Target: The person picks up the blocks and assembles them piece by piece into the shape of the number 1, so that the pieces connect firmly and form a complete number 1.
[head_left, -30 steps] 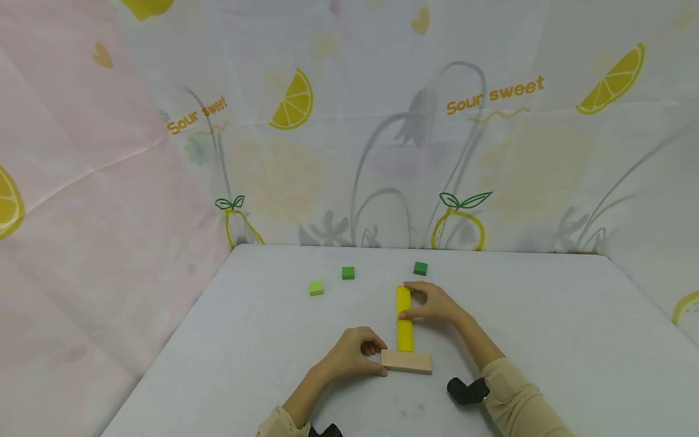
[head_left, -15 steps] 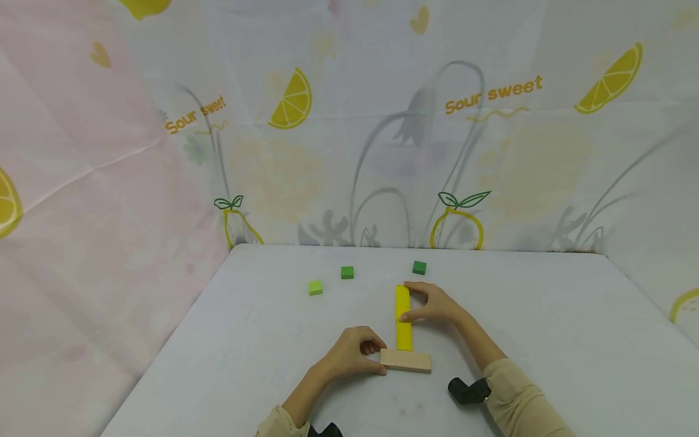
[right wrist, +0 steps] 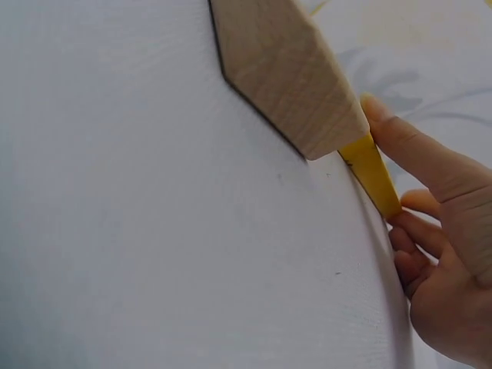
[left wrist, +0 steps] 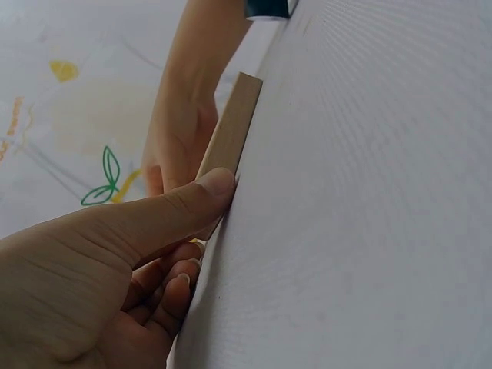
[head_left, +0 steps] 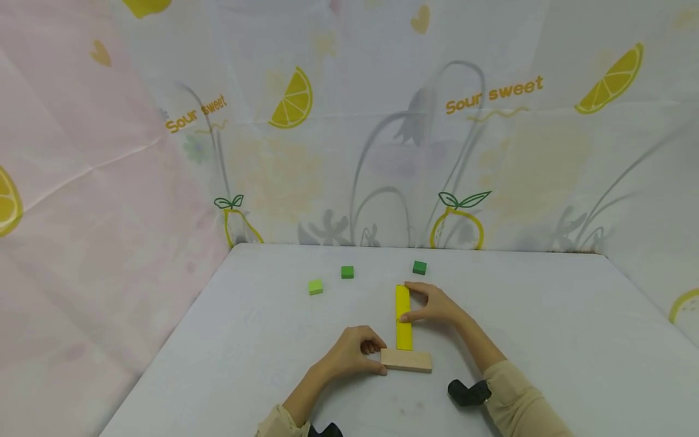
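Observation:
A plain wooden block point(head_left: 406, 360) lies crosswise at the near end of a line of two yellow blocks. My left hand point(head_left: 349, 352) pinches its left end between thumb and fingers, as the left wrist view also shows. The near yellow block point(head_left: 404, 336) meets or nearly meets the wooden block's far side. Beyond it, end to end, is the far yellow block point(head_left: 402, 297). My right hand point(head_left: 435, 303) holds that far block, a fingertip at its far end and the thumb by the seam. In the right wrist view a yellow block point(right wrist: 373, 173) is partly hidden behind the wood.
Behind the yellow line sits a dark green cube point(head_left: 419, 267). A mid-green cube point(head_left: 347, 272) and a light green cube point(head_left: 315, 287) lie to the back left. The white table point(head_left: 546, 328) ends at a lemon-printed cloth point(head_left: 349, 152).
The seam between the two yellow blocks looks tighter and better lined up than a second ago. Both hands keep nearly the same place and grip.

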The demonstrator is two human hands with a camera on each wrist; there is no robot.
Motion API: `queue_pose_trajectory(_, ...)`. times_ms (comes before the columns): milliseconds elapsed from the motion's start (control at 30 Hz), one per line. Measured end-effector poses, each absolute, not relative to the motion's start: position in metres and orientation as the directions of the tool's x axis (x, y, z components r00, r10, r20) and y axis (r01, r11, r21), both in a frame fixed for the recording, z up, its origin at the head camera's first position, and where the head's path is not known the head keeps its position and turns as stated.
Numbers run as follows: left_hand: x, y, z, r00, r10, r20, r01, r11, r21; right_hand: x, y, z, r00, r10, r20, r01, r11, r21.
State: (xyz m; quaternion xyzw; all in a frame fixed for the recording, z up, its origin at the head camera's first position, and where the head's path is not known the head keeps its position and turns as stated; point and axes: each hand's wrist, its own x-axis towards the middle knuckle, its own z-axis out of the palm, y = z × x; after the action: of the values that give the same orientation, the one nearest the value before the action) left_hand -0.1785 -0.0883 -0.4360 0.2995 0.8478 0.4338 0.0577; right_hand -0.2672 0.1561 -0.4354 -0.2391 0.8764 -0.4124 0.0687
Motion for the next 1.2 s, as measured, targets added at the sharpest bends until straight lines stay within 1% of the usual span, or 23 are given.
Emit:
queue_pose_trajectory(167,-0.179,-0.088,-0.437,-0.817,0.554,0.158,0.452,0.447,0.772,-0.264,0.155,-0.434,-0.879,-0.471,0.075,-0.355,0.541,-0.763)
queue_pose_trajectory(567,-0.179,-0.088,-0.438,-0.813,0.556,0.173,0.466,0.443,0.765,-0.253,0.157,-0.428,-0.878,-0.477,0.05,-0.355,0.576,-0.737)
queue_pose_trajectory(800,-0.18,-0.088,-0.439,-0.812,0.558,0.172,0.467,0.443,0.765,-0.241,0.16,-0.425,-0.863,-0.498,0.088,-0.414,0.594,-0.69)
queue_pose_trajectory(933,-0.18,-0.089,-0.44,-0.811,0.558,0.175,0.469,0.443,0.764,-0.239,0.16,-0.423,-0.865,-0.499,0.049,-0.386,0.599,-0.701)
queue_pose_trajectory(1200,-0.179,-0.088,-0.439,-0.811,0.557,0.177,0.47,0.44,0.765,-0.235,0.16,-0.42,-0.85,-0.527,0.015,-0.405,0.635,-0.657)
